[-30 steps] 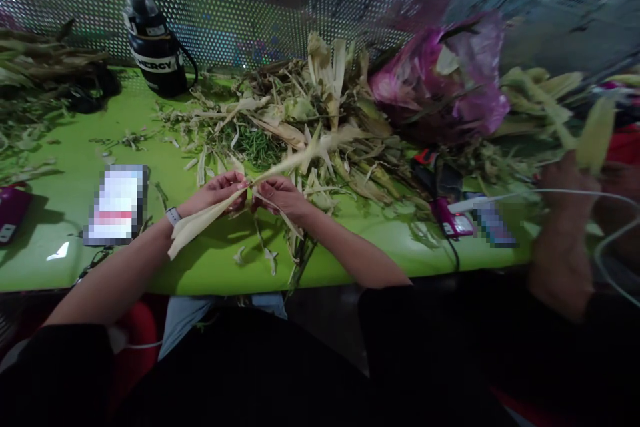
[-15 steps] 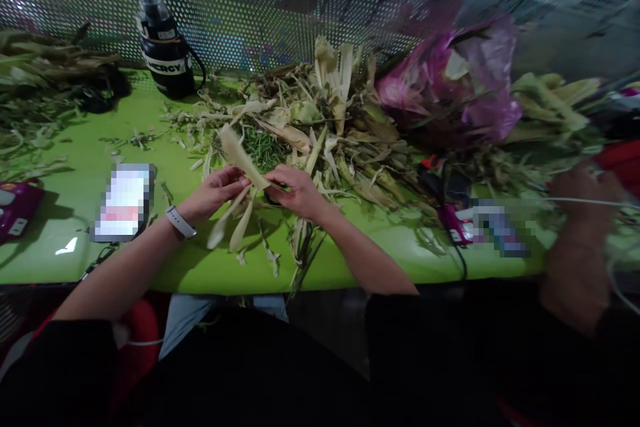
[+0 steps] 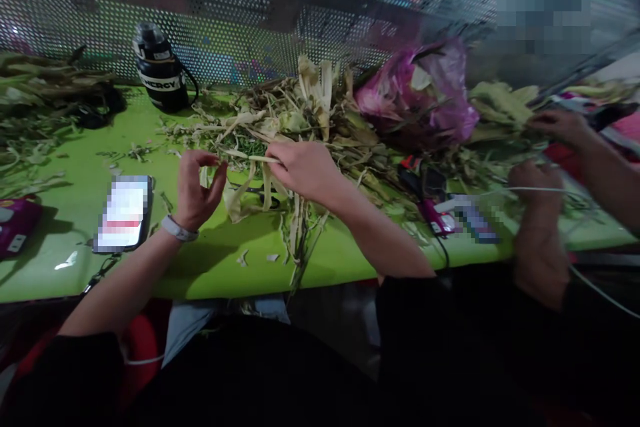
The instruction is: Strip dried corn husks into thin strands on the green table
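Note:
A pale strip of dried corn husk (image 3: 245,156) stretches between my two hands above the green table. My right hand (image 3: 304,170) grips its right end, and looser husk pieces (image 3: 237,197) hang below. At the left end, thumb and forefinger of my left hand (image 3: 196,190) close in a pinch; the other fingers curl. Under the hanging husk lies a pair of dark-handled scissors (image 3: 270,199), partly covered. Just behind my hands is a small heap of green shreds (image 3: 250,145), with a pile of dry husks (image 3: 320,103) beyond it.
A phone (image 3: 124,213) lies left of my left wrist, and a black bottle (image 3: 163,73) stands at the back. A pink plastic bag (image 3: 425,97) sits back right. Further right are a co-worker's hands (image 3: 537,177), a phone (image 3: 477,220) and a white cable (image 3: 530,190).
My hands have moved apart, the left one leftward, and the husk between them now lies nearly level instead of upright. At right, a second hand of the co-worker has come into view.

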### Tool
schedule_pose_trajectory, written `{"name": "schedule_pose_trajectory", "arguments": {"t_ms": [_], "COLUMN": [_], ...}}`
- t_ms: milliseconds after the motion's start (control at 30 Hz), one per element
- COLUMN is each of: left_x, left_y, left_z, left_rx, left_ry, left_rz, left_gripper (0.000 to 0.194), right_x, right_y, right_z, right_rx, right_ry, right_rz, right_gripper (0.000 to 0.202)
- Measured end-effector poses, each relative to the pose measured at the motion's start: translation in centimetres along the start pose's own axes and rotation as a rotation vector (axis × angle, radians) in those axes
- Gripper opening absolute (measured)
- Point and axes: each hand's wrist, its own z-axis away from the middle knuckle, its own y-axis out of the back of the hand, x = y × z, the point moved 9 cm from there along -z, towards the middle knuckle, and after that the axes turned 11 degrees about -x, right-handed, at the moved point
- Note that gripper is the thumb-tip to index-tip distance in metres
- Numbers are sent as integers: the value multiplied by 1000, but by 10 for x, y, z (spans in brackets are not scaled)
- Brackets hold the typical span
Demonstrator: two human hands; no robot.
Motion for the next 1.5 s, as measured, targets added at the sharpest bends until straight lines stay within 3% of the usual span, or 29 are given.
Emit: {"name": "schedule_pose_trajectory", "arguments": {"t_ms": [133, 233, 300, 367, 467, 567, 700, 833, 900, 1067, 1133, 1233, 1300, 1367, 1433, 1500], "left_x": [11, 12, 14, 14, 8, 10, 9, -3, -9, -6, -8, -32, -52, -55, -49, -44], "left_y": [-9, -6, 7, 17, 14, 6, 8, -14, -19, 7, 10, -10, -41, -66, -75, -73], "left_z": [3, 3, 1, -1, -5, -6, -7, -7, -5, -5, -7, -7, 5, 22, 29, 25], "left_rx": [-130, -161, -85, -15, -65, -124, -91, -299, -329, -17, 24, -133, -335, -502, -585, -600], "left_ry": [-101, -78, -67, -33, 48, 33, 7, 113, 170, 100, 81, 271, 562, 803, 860, 781], "left_rz": [-174, -184, -120, -25, 62, -10, -39, 19, 45, -19, -11, 272, 616, 895, 984, 899], "left_gripper": [16, 10, 7, 7, 16, 18, 12, 14, 17, 11, 19, 21, 36, 54, 55, 44], "right_x": [-6, 9, 27, 43, 47, 33, 20, 5, -5, -11, -11, -8, -8, -9, -9, -7], "right_y": [9, 5, -17, -53, -108, -136, -134, -154, -163, -159, -160, -167, -174, -179, -179, -173], "right_z": [-5, -10, -16, -24, -34, -40, -41, -32, -26, -18, -14, -8, -4, -2, -3, -5], "right_rx": [-3, 107, 171, 191, 181, 142, 107, -88, -181, -199, -222, -237, -256, -262, -237, -168], "right_ry": [-40, -27, -34, -93, -242, -276, -154, -235, -278, -268, -313, -412, -469, -474, -396, -278], "right_rz": [-141, -533, -945, -1323, -1742, -2007, -2071, -2213, -2308, -2385, -2373, -2346, -2319, -2268, -2205, -2130], "right_gripper": [14, 15, 24, 32, 25, 19, 27, 22, 18, 24, 25, 27, 25, 19, 13, 20]}}
